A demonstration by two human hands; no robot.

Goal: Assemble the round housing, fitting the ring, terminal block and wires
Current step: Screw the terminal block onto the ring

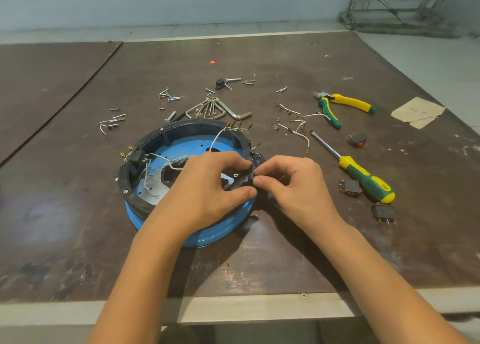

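Observation:
A round blue housing (181, 149) lies on the brown table, a black ring (135, 195) seated on its rim. White wires (218, 137) with brass terminals run inside it, and a black terminal block (136, 158) sits at the ring's left side. At the housing's right rim, my left hand (207, 185) and my right hand (291, 182) meet on a small black part (245, 174); fingers and thumbs of both pinch it. The near rim is hidden under my left hand.
Behind the housing lie hex keys (213, 108), loose screws (171, 97) and a bolt (170, 117). To the right are pliers (342, 104), a screwdriver (363, 174), several black switches (350, 187), spare wires (296, 128) and cardboard (415, 112). The table's front edge is near.

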